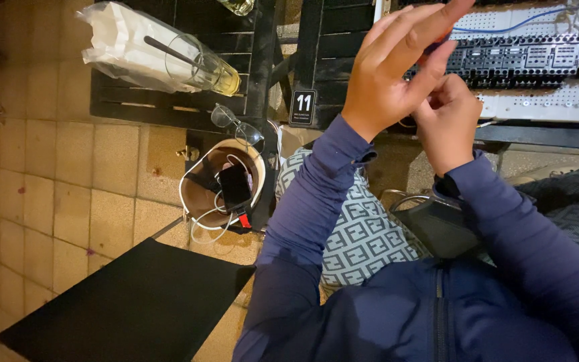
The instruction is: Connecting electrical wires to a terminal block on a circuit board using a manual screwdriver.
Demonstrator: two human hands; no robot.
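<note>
Meeting above the white plastic breadboard panel [544, 100], the left hand [397, 67] pinches something small and reddish; the clenched right hand [447, 124] touches at five o'clock.

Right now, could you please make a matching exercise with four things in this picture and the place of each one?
Things:
1. drinking glass
2. eyeglasses
3. black phone
4. blue wire

Places:
A. inside the open brown bag on the floor
B. on the white board with rows of holes, at the top right
C. at the edge of the dark slatted table, just above the bag
D. on the dark slatted table, beside the wrapped white napkins

Pairs: 1-D, 2-C, 3-A, 4-B
</note>
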